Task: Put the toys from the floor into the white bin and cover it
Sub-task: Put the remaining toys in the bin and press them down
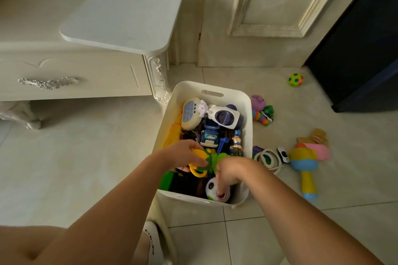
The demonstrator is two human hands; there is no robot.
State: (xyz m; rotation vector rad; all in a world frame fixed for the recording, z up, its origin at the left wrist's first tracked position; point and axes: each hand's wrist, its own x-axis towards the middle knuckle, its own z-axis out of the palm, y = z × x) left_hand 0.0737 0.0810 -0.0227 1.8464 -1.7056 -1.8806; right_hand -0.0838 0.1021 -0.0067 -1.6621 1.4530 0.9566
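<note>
– Checking the white bin point(247, 114): contents?
– Nearly full: blue truck point(209, 135), cream keypad toy point(190, 114), white ball point(210, 188). Its lid point(122, 15) lies on the cabinet point(64, 75); a rattle point(305, 168) lies on the floor to its right.
– Hands?
– Left hand point(183, 153) curls round a yellow-green toy point(204, 157) above the bin. Right hand point(231, 172) points fingers down beside the ball; possibly pinching, cannot tell.

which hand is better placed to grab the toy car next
Right. The right hand is over the white bin, on the side nearest the toy car; the left hand grips a yellow-green toy.
</note>
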